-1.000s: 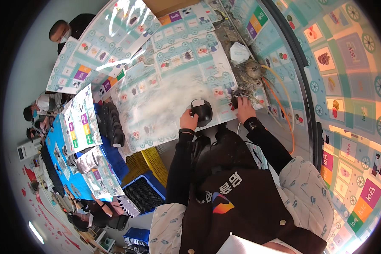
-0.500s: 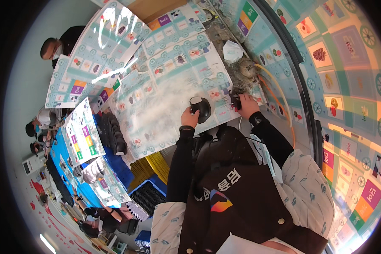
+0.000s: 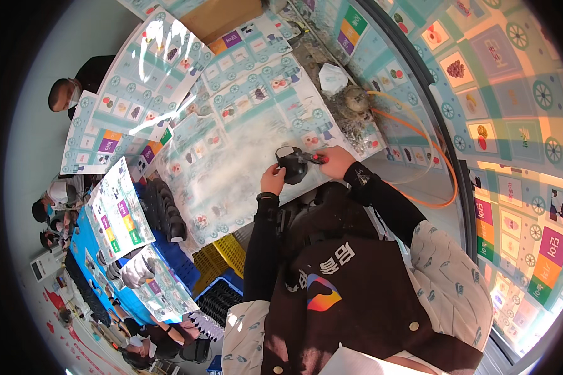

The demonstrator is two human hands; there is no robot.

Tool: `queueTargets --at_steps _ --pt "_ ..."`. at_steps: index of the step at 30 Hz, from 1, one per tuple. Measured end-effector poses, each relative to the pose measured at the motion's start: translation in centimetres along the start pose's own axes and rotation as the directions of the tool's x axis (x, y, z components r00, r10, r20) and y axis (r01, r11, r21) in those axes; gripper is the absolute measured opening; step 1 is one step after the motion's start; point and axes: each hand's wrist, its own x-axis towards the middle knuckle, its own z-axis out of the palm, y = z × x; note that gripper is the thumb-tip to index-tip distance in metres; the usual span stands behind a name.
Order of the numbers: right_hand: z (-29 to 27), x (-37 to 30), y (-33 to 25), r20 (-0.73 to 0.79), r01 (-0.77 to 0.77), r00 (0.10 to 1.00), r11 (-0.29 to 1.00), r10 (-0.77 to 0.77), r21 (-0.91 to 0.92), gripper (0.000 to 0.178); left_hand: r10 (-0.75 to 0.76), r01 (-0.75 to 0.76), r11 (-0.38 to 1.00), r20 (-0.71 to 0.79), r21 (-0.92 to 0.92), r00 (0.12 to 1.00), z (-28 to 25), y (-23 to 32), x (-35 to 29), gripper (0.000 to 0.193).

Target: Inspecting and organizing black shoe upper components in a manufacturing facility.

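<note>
On the near part of the work table, my left hand grips a rounded, glossy black piece with a pale patch on its upper end. My right hand is closed around a small black hand tool with red parts. The tool points left, and its front end overlaps the black piece; whether it touches cannot be made out. Its exact kind is too small to tell.
White dust covers the table's patterned sheets. A row of similar black pieces lies at the left edge. Yellow and blue crates stand below. An orange hose loops at right. Patterned panels rise at left; a person is beyond.
My right hand has moved left with the tool, from the table's right side to the black piece. My left hand still grips the piece, now slightly turned.
</note>
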Motion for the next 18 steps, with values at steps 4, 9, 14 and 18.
queueTargets --at_steps 4,9,14,18 --pt "1.0 0.5 0.2 0.011 0.084 0.996 0.994 -0.084 -0.070 0.024 0.029 -0.029 0.997 0.001 0.067 1.000 -0.4 -1.0 0.2 0.050" --pt "-0.1 0.8 -0.4 0.005 0.073 0.997 0.984 -0.073 -0.162 0.023 0.021 -0.021 1.000 0.021 -0.005 1.000 -0.1 -0.2 -0.1 0.050" --pt "0.0 0.4 -0.7 -0.023 0.085 0.996 0.989 -0.088 -0.120 0.024 0.052 -0.053 0.998 0.022 0.039 0.998 -0.1 0.4 -0.3 0.051" --pt "-0.4 -0.1 -0.2 0.012 -0.030 0.999 0.976 0.033 -0.214 0.026 0.057 -0.057 0.998 0.023 0.023 0.998 0.0 1.5 -0.9 0.052"
